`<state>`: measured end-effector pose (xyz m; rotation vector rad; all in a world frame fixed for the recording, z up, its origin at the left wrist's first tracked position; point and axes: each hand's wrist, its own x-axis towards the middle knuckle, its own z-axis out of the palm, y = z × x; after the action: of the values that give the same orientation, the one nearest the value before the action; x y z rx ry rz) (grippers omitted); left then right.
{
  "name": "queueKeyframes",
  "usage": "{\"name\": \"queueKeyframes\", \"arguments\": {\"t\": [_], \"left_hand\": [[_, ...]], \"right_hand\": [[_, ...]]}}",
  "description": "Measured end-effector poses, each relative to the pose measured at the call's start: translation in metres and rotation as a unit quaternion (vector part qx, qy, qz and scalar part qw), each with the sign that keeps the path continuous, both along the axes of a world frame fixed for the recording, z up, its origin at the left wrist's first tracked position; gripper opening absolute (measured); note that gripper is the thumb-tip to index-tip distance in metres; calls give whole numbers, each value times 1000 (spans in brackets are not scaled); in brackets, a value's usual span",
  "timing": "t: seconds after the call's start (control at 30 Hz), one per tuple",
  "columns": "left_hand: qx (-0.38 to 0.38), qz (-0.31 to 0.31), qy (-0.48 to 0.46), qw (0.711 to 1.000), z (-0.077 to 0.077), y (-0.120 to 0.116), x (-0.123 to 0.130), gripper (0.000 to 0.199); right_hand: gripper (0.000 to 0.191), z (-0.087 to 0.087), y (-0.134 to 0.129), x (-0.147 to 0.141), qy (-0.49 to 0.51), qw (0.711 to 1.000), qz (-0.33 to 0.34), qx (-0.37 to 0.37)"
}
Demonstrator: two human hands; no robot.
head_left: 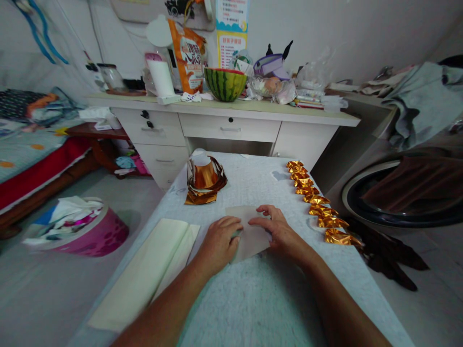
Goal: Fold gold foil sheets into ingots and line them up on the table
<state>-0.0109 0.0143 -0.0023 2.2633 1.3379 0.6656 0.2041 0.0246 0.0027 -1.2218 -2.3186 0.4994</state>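
Observation:
A thin, translucent sheet of paper (249,243) lies on the cloth-covered table in front of me. My left hand (220,241) holds its left edge, the fingers curved over it and the thumb bent below. Over the sheet's right side, my right hand (278,232) has its fingers spread, with thumb and forefinger apart. Beyond my left hand stands a curled stack of gold foil sheets (205,179). Several gold foil twists (321,210) form a row along the table's right edge. What they contain is hidden. A cream folded stack of sheets (144,270) lies beside my left forearm.
The table (253,178) reaches to a white desk (231,115) bearing a half watermelon (226,84), an orange bag (188,60) and clutter. A pink bin (97,236) stands on the floor at left. At right is a washing machine (361,144) with draped cloths.

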Motion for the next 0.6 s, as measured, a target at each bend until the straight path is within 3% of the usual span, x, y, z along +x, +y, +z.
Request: {"name": "queueKeyframes", "arguments": {"t": [0.1,0.27,0.43,0.6], "left_hand": [[-1,-6,-2,1000,-1,1,0,30],[-14,-5,-39,999,3,0,0,24],[-56,2,-137,989,15,-3,-6,39],[-96,20,-110,989,18,-5,-5,30]], "right_hand": [[46,9,-3,-2,2,999,36,-16],[10,19,-5,-5,43,992,80,-86],[23,16,-3,-6,87,985,12,-148],[25,9,-3,-6,112,974,-26,-193]]}}
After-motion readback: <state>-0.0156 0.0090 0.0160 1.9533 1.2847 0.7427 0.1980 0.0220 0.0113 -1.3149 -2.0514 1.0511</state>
